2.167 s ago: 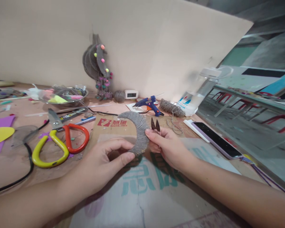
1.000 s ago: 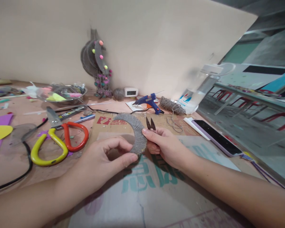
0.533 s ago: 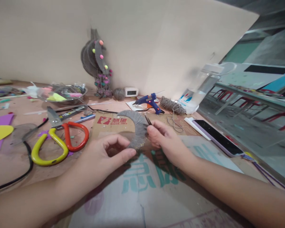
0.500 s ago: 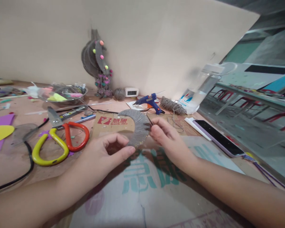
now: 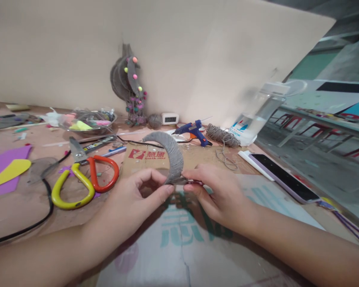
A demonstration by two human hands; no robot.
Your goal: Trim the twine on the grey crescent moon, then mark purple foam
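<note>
A crescent wrapped in grey yarn (image 5: 176,157) stands tilted over the cardboard, its curved tip pointing up and left. My left hand (image 5: 146,191) pinches its lower end between thumb and fingers. At the crescent's lower right edge, my right hand (image 5: 217,191) is closed in a pinch on a short grey strand of yarn (image 5: 182,181); the fingers partly cover it. Beneath both hands lies a cardboard sheet (image 5: 155,255) with green print. Scissors (image 5: 73,195) with yellow and red handles rest left of my left hand.
Behind the hands are a blue glue gun (image 5: 194,130), a grey yarn skein (image 5: 223,136) and a small digital timer (image 5: 170,118). A clear bottle (image 5: 267,105) and a phone (image 5: 283,177) stand and lie right. A black cord (image 5: 49,199) runs along the left.
My right hand has come down and its fingertips now meet the crescent's lower edge. The crescent has turned more edge-on in my left hand. The whole view has shifted slightly.
</note>
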